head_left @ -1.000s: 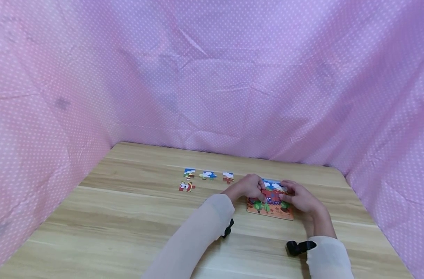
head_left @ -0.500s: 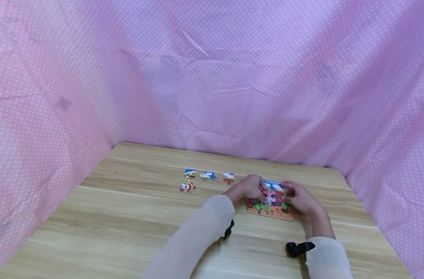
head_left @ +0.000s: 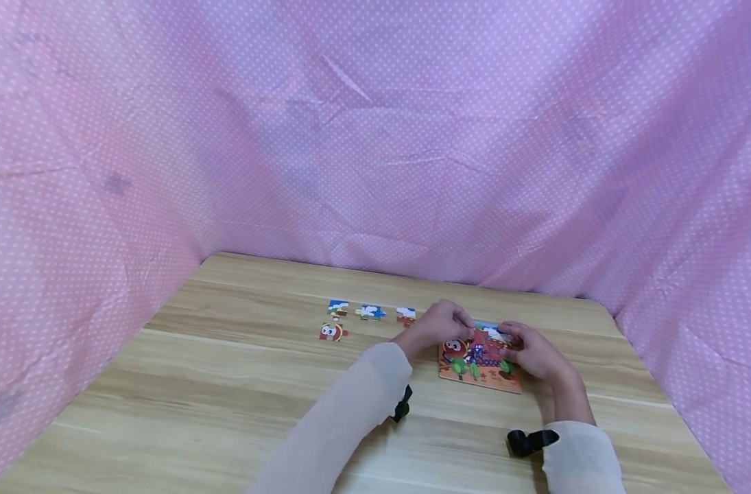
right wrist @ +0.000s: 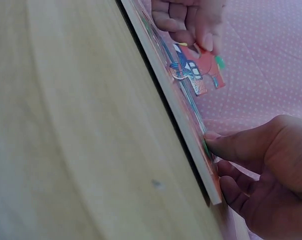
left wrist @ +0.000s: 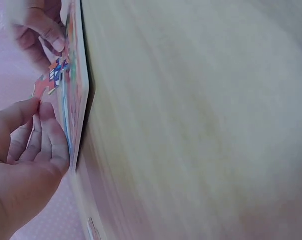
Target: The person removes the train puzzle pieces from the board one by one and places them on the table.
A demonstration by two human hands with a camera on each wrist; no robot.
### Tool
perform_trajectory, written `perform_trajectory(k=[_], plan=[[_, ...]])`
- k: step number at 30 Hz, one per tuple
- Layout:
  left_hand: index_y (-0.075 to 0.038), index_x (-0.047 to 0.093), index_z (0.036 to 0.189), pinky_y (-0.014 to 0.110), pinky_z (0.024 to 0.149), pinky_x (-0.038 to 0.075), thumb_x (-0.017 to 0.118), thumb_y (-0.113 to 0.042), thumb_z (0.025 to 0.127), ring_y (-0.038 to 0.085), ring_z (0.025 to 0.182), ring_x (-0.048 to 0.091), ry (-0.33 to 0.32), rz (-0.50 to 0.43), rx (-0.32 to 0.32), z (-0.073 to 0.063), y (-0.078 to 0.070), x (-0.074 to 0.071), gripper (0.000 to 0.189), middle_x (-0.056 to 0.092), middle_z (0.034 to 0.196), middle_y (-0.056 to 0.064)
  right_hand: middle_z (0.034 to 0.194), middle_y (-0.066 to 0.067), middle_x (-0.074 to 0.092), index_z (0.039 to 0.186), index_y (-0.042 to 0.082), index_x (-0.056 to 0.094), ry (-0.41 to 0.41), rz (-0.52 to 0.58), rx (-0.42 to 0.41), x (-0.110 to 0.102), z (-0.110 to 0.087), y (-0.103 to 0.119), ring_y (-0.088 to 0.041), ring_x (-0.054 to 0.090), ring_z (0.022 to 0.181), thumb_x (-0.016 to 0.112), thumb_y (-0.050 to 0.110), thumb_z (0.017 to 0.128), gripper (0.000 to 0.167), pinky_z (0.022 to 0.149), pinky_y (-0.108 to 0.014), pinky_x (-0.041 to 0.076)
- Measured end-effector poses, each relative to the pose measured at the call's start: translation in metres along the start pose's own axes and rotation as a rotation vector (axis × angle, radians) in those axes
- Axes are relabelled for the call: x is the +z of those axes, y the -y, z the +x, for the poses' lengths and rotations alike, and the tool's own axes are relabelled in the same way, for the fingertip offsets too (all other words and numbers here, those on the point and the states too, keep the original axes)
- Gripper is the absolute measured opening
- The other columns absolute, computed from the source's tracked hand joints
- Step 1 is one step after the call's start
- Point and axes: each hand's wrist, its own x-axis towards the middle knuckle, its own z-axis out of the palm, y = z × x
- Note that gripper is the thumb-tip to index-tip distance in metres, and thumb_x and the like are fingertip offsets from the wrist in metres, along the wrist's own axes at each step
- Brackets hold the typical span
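My left hand (head_left: 439,324) pinches a red jigsaw piece (right wrist: 206,64) with a blue-and-white figure on it, between thumb and fingertips. The piece is tilted up over the middle of a colourful puzzle board (head_left: 483,376), its lower end close to the board's surface in the right wrist view. At the board's right side, my right hand (head_left: 534,351) holds the edge, with the thumb (right wrist: 236,145) on the printed face and the other fingers curled by the rim. Trees, a red round face and clouds show on the board; both hands cover parts of its top half.
Several loose jigsaw pieces lie left of the board, among them a blue cloud piece (head_left: 371,312) and a red face piece (head_left: 332,332). The wooden table (head_left: 227,384) is backed by a pink dotted curtain (head_left: 375,171).
My left hand has risen slightly and tilted the red jigsaw piece up from the board's middle. The red face at the board's left now shows. My right hand stays at the edge.
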Motion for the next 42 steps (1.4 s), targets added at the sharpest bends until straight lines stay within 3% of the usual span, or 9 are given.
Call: perform_trajectory(k=[8, 16, 24, 29, 33, 37, 42], plan=[[-0.011, 0.075, 0.096, 0.036, 0.082, 0.058, 0.069, -0.006, 0.098, 0.017, 0.085, 0.068, -0.015, -0.106, -0.053, -0.006, 0.001, -0.016, 0.008, 0.07, 0.09, 0.002, 0.16, -0.028, 0.03, 0.149, -0.005, 0.046, 0.008, -0.003, 0.026, -0.001, -0.002, 0.004, -0.055, 0.033, 0.14, 0.061, 0.004, 0.101, 0.051, 0.112, -0.07, 0.026], [-0.015, 0.075, 0.099, 0.027, 0.081, 0.056, 0.07, -0.011, 0.098, 0.014, 0.09, 0.067, 0.0, -0.037, -0.045, -0.018, 0.012, -0.048, 0.007, 0.07, 0.096, -0.001, 0.161, -0.027, 0.029, 0.149, -0.003, 0.046, 0.009, -0.008, 0.032, 0.004, 0.0, 0.001, -0.055, 0.033, 0.14, 0.061, 0.006, 0.101, 0.051, 0.112, -0.07, 0.026], [-0.01, 0.073, 0.102, 0.033, 0.086, 0.057, 0.067, -0.005, 0.098, 0.019, 0.095, 0.068, 0.042, -0.025, -0.01, -0.032, 0.027, -0.09, 0.009, 0.071, 0.098, 0.004, 0.16, -0.027, 0.031, 0.148, -0.004, 0.048, 0.005, -0.008, 0.03, 0.004, 0.0, 0.003, -0.055, 0.033, 0.141, 0.062, 0.005, 0.101, 0.05, 0.112, -0.069, 0.026], [-0.013, 0.073, 0.103, 0.032, 0.087, 0.054, 0.067, -0.009, 0.099, 0.016, 0.094, 0.067, 0.041, 0.083, -0.007, -0.044, 0.037, -0.116, 0.008, 0.072, 0.098, 0.002, 0.16, -0.026, 0.03, 0.149, -0.003, 0.047, 0.011, -0.001, 0.034, 0.003, 0.0, 0.002, -0.054, 0.033, 0.141, 0.06, 0.005, 0.102, 0.049, 0.113, -0.07, 0.025], [-0.008, 0.073, 0.103, 0.031, 0.086, 0.054, 0.067, -0.006, 0.098, 0.016, 0.093, 0.066, 0.042, 0.122, 0.013, -0.054, 0.044, -0.135, 0.008, 0.071, 0.097, 0.003, 0.161, -0.026, 0.03, 0.15, -0.001, 0.047, 0.018, 0.013, 0.053, 0.002, -0.002, 0.002, -0.052, 0.036, 0.139, 0.058, 0.006, 0.103, 0.049, 0.112, -0.071, 0.026], [-0.007, 0.073, 0.1, 0.03, 0.085, 0.055, 0.067, -0.002, 0.097, 0.018, 0.091, 0.066, 0.021, 0.144, -0.001, -0.061, 0.051, -0.149, 0.009, 0.071, 0.095, 0.004, 0.161, -0.026, 0.029, 0.15, -0.001, 0.046, 0.017, 0.019, 0.061, 0.001, -0.003, 0.002, -0.052, 0.035, 0.138, 0.058, 0.006, 0.103, 0.049, 0.111, -0.071, 0.026], [-0.002, 0.072, 0.098, 0.03, 0.081, 0.057, 0.064, 0.005, 0.096, 0.02, 0.087, 0.067, 0.011, 0.101, -0.032, -0.07, 0.059, -0.161, 0.011, 0.07, 0.094, 0.008, 0.162, -0.026, 0.027, 0.151, -0.001, 0.046, 0.018, 0.027, 0.069, 0.0, -0.004, 0.003, -0.053, 0.032, 0.141, 0.058, 0.006, 0.103, 0.049, 0.112, -0.071, 0.024]])
